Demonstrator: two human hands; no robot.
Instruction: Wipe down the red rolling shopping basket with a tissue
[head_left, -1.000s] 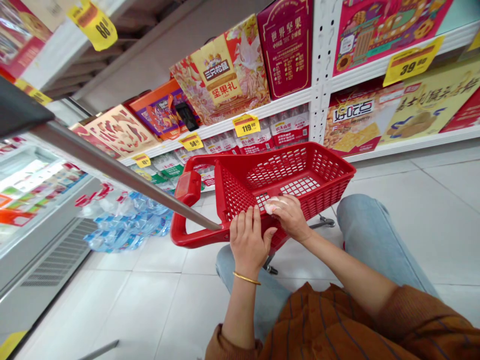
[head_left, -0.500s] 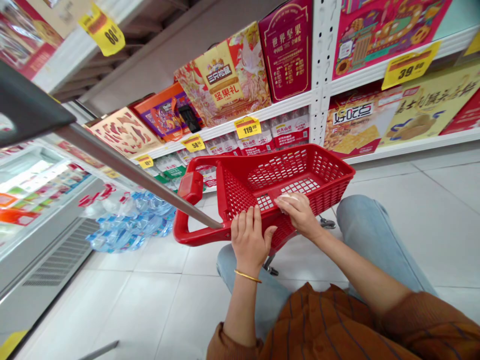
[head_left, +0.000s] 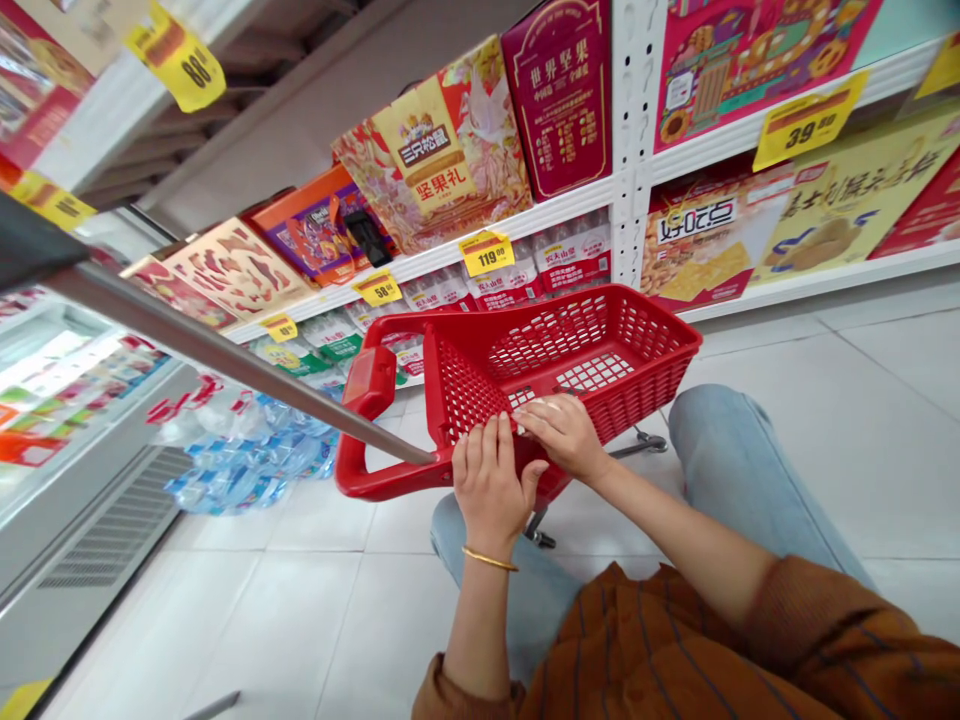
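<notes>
A red plastic basket cart (head_left: pixel 645 385) with pierced walls stands in front of my knees, a grey metal pole (head_left: pixel 262 370) rising from its handle end toward the upper left. My left hand (head_left: pixel 495 485), with a gold bracelet at the wrist, rests on the near rim, its fingers laid over the edge and the thumb apart. Just right of it, my right hand (head_left: pixel 566 435) lies on the same rim, fingers stretched toward the left hand and nearly touching it. No item shows inside the basket.
Behind the cart, a white shelf (head_left: pixel 555 205) holds gift boxes (head_left: pixel 442 150) and packs of bottled water. Blue-tinted bottle packs (head_left: pixel 255 450) lie on the floor at left, beside a chiller cabinet (head_left: pixel 105 530). My bent knee (head_left: pixel 727 440) is right of the cart.
My right hand has slid left along the rim, closer to my left hand. The view has shifted slightly, so the cart and shelves sit a little further left.
</notes>
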